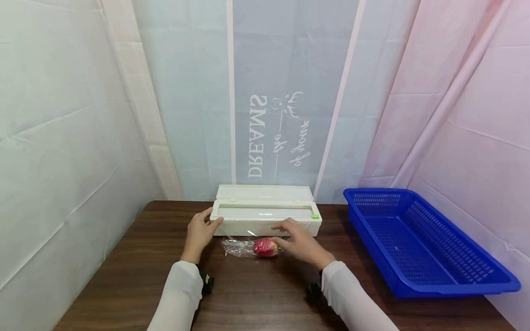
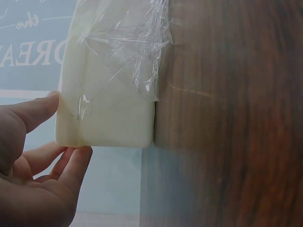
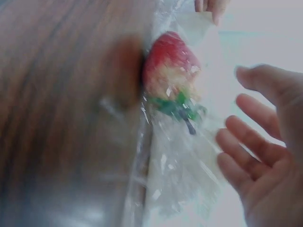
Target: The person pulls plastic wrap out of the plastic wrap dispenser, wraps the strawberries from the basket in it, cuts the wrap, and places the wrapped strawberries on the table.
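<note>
A white cling film dispenser (image 1: 240, 227) stands at the table's back with its lid up. My left hand (image 1: 200, 235) holds its left end, thumb at the top edge and fingers at the end face in the left wrist view. Before the dispenser lies a red and pale strawberry (image 1: 264, 247) with green leaves and a dark stem (image 3: 188, 124). Clear cling film (image 1: 238, 247) covers the strawberry and reaches up the dispenser's front. With fingers spread and loosely bent, my right hand (image 1: 302, 242) hovers beside the strawberry and holds nothing.
To the right sits a blue plastic basket (image 1: 374, 248) with perforated walls. A green slider (image 1: 315, 216) is at the dispenser's right end. Pale curtains (image 1: 194, 92) hang behind and beside the dark wooden table (image 1: 136, 276).
</note>
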`<act>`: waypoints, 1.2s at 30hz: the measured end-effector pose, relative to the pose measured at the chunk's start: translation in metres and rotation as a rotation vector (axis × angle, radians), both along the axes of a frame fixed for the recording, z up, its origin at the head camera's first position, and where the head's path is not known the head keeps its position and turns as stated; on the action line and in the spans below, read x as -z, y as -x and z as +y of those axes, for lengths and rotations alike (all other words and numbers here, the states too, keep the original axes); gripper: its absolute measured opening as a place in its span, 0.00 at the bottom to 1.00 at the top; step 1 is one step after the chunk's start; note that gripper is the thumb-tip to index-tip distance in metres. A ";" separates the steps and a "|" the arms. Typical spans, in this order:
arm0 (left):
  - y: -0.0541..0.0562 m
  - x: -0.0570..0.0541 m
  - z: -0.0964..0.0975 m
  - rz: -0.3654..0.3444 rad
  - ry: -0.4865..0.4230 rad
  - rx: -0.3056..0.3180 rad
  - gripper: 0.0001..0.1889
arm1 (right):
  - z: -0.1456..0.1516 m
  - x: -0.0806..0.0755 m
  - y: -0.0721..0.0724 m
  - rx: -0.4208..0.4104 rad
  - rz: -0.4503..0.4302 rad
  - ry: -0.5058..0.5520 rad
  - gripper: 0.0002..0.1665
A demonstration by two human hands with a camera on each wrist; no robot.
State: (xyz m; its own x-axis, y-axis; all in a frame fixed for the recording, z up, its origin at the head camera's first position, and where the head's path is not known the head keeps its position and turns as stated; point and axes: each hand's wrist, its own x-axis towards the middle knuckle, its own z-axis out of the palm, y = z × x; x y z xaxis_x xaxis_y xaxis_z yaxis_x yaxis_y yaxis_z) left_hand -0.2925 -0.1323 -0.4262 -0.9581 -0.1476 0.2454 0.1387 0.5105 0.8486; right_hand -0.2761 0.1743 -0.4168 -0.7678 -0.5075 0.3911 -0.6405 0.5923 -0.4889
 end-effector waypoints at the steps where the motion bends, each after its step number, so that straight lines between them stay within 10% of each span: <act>1: 0.000 0.000 0.000 0.002 0.000 0.000 0.31 | 0.002 -0.002 0.001 0.025 0.024 0.029 0.17; 8: 0.002 0.002 -0.002 0.009 0.007 0.001 0.30 | 0.030 -0.013 0.016 0.264 0.286 0.095 0.12; 15: 0.003 0.002 -0.003 -0.007 -0.019 0.010 0.31 | 0.064 -0.017 0.031 0.489 0.179 -0.025 0.22; 36: 0.000 0.002 -0.003 -0.014 -0.055 0.020 0.32 | 0.091 -0.007 0.039 0.388 0.087 -0.059 0.19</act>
State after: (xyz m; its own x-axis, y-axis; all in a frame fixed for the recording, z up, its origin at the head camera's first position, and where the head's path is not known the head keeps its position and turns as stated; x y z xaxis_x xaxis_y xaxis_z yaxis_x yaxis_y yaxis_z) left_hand -0.2923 -0.1357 -0.4285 -0.9642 -0.1416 0.2243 0.1364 0.4603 0.8772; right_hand -0.3149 0.2649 -0.4101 -0.8723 -0.2101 0.4416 -0.4014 0.8235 -0.4010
